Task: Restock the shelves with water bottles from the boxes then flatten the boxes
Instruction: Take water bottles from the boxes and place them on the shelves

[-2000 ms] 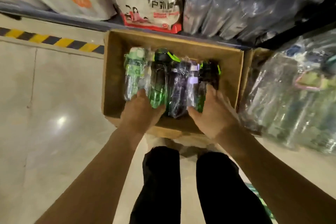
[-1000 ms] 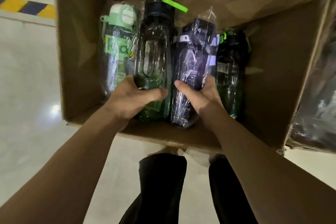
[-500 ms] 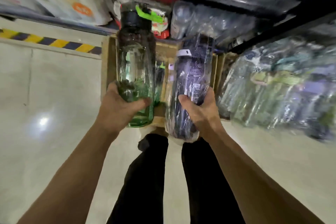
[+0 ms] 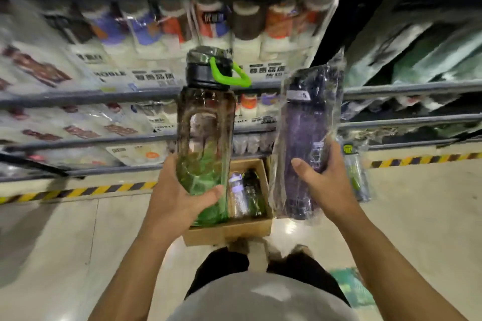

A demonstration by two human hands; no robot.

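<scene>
My left hand (image 4: 180, 200) grips the base of a tall green-tinted water bottle (image 4: 206, 125) with a black cap and a lime-green loop, held upright. A purple bottle wrapped in clear plastic (image 4: 303, 138) stands upright in my right hand (image 4: 323, 180), which grips its lower half. Both bottles are raised in front of the shelves (image 4: 130, 94). Below them on the floor sits the open cardboard box (image 4: 229, 229), with a few wrapped bottles (image 4: 245, 195) left inside.
The shelves hold rows of packaged bottles and flasks behind grey rails. A yellow-black hazard stripe (image 4: 91, 190) runs along the floor at the shelf foot. One wrapped bottle (image 4: 354, 172) stands on the floor right of the box. My legs are beneath the box.
Both hands took a bottle each from the box and lifted them up to shelf height. My view rose from the box to the shelves.
</scene>
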